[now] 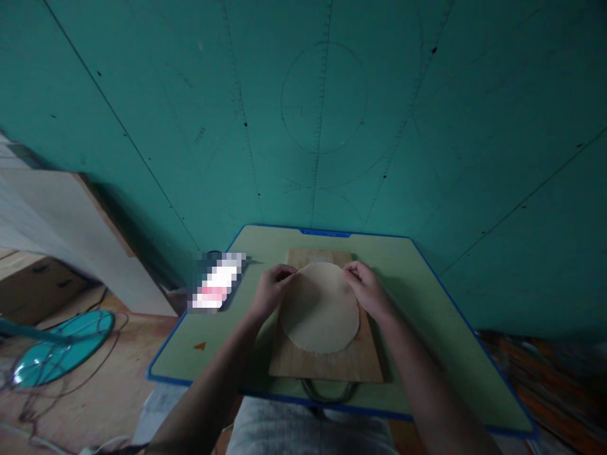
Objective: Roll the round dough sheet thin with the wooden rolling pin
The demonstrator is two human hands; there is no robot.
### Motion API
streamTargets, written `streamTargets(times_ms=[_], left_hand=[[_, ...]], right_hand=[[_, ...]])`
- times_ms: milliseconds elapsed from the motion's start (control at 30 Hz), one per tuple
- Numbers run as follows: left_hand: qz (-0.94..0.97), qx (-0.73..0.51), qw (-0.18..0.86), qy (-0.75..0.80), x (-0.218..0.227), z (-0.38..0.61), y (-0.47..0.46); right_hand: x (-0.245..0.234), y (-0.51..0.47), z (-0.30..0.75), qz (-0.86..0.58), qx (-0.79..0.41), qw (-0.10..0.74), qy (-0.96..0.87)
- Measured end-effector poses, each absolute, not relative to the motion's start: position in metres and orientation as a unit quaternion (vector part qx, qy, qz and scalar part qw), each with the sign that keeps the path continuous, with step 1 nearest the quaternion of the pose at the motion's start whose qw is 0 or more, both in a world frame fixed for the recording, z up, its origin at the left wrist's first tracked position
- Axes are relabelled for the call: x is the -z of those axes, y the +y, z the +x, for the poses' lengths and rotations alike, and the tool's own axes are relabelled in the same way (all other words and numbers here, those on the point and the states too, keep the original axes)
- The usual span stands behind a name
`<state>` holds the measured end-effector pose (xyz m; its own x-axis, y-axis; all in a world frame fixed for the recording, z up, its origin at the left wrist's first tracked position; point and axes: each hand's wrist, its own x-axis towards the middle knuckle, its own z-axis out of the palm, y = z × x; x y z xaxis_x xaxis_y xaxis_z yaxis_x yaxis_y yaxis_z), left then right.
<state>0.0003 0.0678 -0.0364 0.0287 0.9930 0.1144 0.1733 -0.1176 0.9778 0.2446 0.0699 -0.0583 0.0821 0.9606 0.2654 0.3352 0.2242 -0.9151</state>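
A round flat sheet of pale dough [320, 309] lies on a wooden board [327, 363] in the middle of a small green table [417, 297]. My left hand [271, 289] pinches the far left edge of the dough with closed fingers. At the far right edge, my right hand [367, 291] grips the dough the same way. Both forearms reach in from the bottom of the view.
A pixelated white and pink object [217, 283] lies at the table's left edge. The table has a blue rim and stands against a teal wall [322, 107]. A teal fan [57, 351] with cables lies on the wooden floor to the left.
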Motion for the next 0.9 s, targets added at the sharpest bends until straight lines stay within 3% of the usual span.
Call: streamTargets(times_ms=[567, 900], left_hand=[[0.488, -0.513, 0.485, 0.513, 0.03, 0.003, 0.066], [0.509, -0.527, 0.412, 0.541, 0.034, -0.012, 0.075]], right_hand=[[0.054, 0.07, 0.243, -0.534, -0.324, 0.507, -0.594], [0.05, 0.067, 0.241, -0.535, -0.334, 0.499, -0.594]])
